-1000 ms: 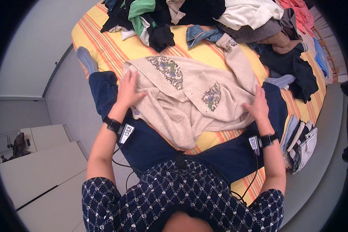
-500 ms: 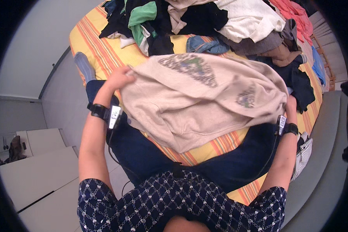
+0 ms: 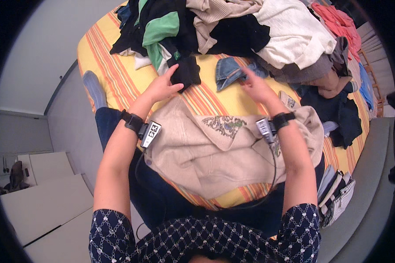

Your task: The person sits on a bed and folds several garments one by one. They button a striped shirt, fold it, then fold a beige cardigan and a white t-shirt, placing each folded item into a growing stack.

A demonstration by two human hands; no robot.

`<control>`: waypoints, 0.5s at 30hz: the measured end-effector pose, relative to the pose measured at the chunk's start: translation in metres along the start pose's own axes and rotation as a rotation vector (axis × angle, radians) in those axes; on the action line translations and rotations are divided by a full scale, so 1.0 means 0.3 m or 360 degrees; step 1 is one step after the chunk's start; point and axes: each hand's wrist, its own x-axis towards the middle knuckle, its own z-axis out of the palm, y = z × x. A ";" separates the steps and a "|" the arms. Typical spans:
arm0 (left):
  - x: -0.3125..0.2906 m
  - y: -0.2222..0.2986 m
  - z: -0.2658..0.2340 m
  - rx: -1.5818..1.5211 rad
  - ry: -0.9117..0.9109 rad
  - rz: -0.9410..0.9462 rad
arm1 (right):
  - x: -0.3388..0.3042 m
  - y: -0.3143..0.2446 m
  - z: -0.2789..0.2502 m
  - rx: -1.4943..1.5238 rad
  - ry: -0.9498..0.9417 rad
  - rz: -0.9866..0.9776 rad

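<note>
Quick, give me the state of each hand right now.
Left hand: open, holding nothing, above the beige sweater.
Right hand: open, blurred, holding nothing.

Even, soft indoor light, faint shadows, slight motion blur, strong fisheye bending and dark rim.

I saw both hands raised over a beige sweater (image 3: pixel 215 153) lying folded on the yellow striped bedspread (image 3: pixel 114 74). My left hand (image 3: pixel 161 87) hovered open, fingers spread, just beside a black garment (image 3: pixel 186 72). My right hand (image 3: pixel 256 87) was open too, blurred, near a small denim piece (image 3: pixel 228 72). Neither hand gripped anything. A heap of mixed clothes (image 3: pixel 267 35) sat along the far side. A stack of folded items (image 3: pixel 335 193) lay at the right edge of the bed.
</note>
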 end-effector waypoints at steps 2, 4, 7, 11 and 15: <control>0.064 -0.030 -0.003 0.0052 -0.0177 0.0067 | 0.079 -0.032 0.080 -0.0226 -0.0161 -0.0160; 0.129 -0.068 0.007 0.0073 -0.0364 0.0222 | 0.141 -0.033 0.146 -0.0363 -0.0363 -0.0098; 0.271 -0.114 -0.006 0.0489 -0.0516 0.0279 | 0.245 0.010 0.171 -0.0424 -0.0222 -0.0134; 0.484 -0.105 -0.035 0.0537 -0.0466 0.0328 | 0.473 0.058 0.103 -0.0363 -0.0388 0.0115; 0.583 -0.030 -0.041 0.0724 -0.0444 0.0175 | 0.547 0.021 0.127 -0.0573 -0.0291 0.0364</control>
